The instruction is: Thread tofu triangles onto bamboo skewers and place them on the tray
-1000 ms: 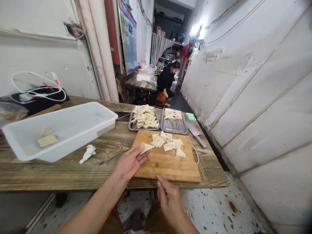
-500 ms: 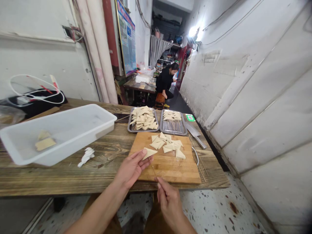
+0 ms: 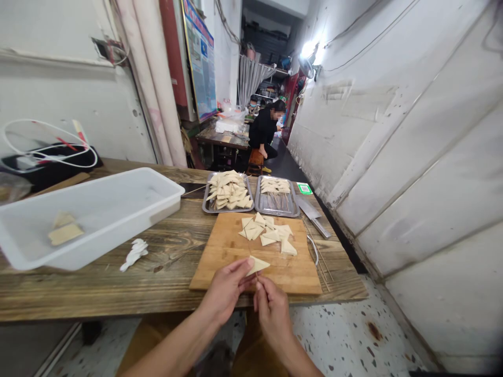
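Over the front of the wooden cutting board (image 3: 220, 251), my left hand (image 3: 226, 290) pinches a pale triangular tofu piece (image 3: 260, 265) between thumb and fingers. My right hand (image 3: 273, 309) grips a thin bamboo skewer (image 3: 257, 274) close below that piece. The skewer runs through the triangle, and its thin tip shows beyond the far edge. Both hands are nearly touching. Several loose tofu triangles (image 3: 269, 230) lie on the back half of the board.
Behind the board stand a metal tray (image 3: 208, 208) heaped with skewered triangles and a second tray (image 3: 279, 210) with a row of them. To the right lie a cleaver (image 3: 310, 209) and loose skewers (image 3: 323, 262). A white plastic tub (image 3: 118, 230) and crumpled tissue (image 3: 134, 254) are left. A person (image 3: 263, 128) sits beyond.
My left hand has brought the tofu triangle right and nearer to me. The skewer has gone through it, and my right hand is now close to its lower edge.
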Motion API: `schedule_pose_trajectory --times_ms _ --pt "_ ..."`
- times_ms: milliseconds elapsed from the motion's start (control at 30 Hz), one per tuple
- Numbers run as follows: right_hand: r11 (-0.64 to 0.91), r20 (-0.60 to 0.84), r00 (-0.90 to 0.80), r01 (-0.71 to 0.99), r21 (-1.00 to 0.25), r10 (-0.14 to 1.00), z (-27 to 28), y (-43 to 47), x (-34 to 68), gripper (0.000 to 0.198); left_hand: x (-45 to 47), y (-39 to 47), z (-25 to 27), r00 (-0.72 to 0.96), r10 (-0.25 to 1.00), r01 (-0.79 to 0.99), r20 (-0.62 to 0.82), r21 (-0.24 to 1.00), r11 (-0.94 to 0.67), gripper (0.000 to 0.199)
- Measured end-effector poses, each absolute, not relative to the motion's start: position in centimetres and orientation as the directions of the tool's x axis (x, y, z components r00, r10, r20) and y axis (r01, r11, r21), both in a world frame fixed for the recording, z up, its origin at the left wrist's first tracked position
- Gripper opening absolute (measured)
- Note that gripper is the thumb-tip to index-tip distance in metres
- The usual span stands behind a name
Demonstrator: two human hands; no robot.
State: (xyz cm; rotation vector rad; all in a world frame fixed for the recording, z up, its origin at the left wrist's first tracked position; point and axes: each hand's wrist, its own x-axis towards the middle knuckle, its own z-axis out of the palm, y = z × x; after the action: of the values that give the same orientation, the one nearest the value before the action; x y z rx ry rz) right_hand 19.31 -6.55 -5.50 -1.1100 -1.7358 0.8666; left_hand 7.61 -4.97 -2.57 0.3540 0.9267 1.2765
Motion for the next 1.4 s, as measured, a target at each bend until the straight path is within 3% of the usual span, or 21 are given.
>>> schedule_pose_trajectory --times_ms 133,200,267,300,367,467,533,600,800,900,1000,1200,1333,1400 --pt "0.312 0.265 -0.185 0.313 -0.897 0.946 -5.8 -5.9 19.9 0.032 8.2 -4.1 -3.1 -0.005 0.927 -0.588 -0.375 0.751 0.300 0.026" --pt "0.297 0.258 -0.160 0.314 -0.902 0.953 -6.1 -5.6 20.3 0.031 7.5 -2.5 -3.3 -0.130 0.940 -0.449 -0.315 0.864 0.228 0.033" --pt "0.270 0.240 -0.134 0.301 -0.914 0.961 -6.5 -5.4 20.7 0.030 6.4 -0.3 -3.4 -0.302 0.942 -0.084 -0.148 0.988 0.128 0.036" --pt "0.256 0.229 -0.126 0.289 -0.922 0.965 -6.8 -5.4 20.9 0.031 5.9 0.8 -3.5 -0.335 0.942 0.184 -0.026 0.979 0.092 0.034" --pt "0.236 0.212 -0.117 0.265 -0.935 0.970 -7.2 -5.4 21.2 0.031 5.1 2.8 -3.7 -0.289 0.945 0.635 0.155 0.769 0.068 0.037" --pt "0.218 0.196 -0.112 0.244 -0.945 0.974 -7.8 -5.4 21.4 0.031 5.0 4.5 -3.8 -0.217 0.946 0.904 0.242 0.416 0.101 0.045" --pt "0.208 0.188 -0.105 0.241 -0.948 0.977 -8.0 -5.5 21.6 0.032 5.3 4.9 -3.8 -0.169 0.957 0.948 0.234 0.303 0.093 0.044" --pt "0.207 0.188 -0.097 0.246 -0.947 0.977 -8.2 -5.5 21.8 0.031 5.2 5.2 -3.8 -0.101 0.975 0.962 0.199 0.271 0.044 0.038" --pt "0.203 0.187 -0.083 0.269 -0.942 0.979 -8.3 -5.6 22.2 0.032 2.3 6.1 -3.9 0.096 0.992 0.938 0.076 0.327 -0.116 0.021" --pt "0.200 0.177 -0.102 0.287 -0.937 0.979 -8.5 -5.8 22.1 0.032 1.6 6.3 -4.0 0.153 0.985 0.902 0.077 0.396 -0.171 0.033" --pt "0.196 0.170 -0.112 0.293 -0.936 0.979 -8.9 -5.9 22.0 0.033 2.3 6.2 -4.0 0.099 0.991 0.884 0.091 0.449 -0.129 0.045" --pt "0.190 0.171 -0.092 0.288 -0.939 0.981 -9.3 -5.8 22.2 0.036 4.2 6.0 -3.7 0.003 0.998 0.877 0.070 0.480 -0.036 0.035" --pt "0.191 0.173 -0.088 0.275 -0.942 0.981 -9.3 -5.9 22.2 0.036 4.4 5.8 -3.3 -0.003 0.999 0.856 0.036 0.516 -0.016 0.041" --pt "0.195 0.177 -0.090 0.273 -0.942 0.980 -9.3 -5.9 22.1 0.035 4.2 5.7 -3.1 0.023 1.000 0.854 0.021 0.520 -0.030 0.033"
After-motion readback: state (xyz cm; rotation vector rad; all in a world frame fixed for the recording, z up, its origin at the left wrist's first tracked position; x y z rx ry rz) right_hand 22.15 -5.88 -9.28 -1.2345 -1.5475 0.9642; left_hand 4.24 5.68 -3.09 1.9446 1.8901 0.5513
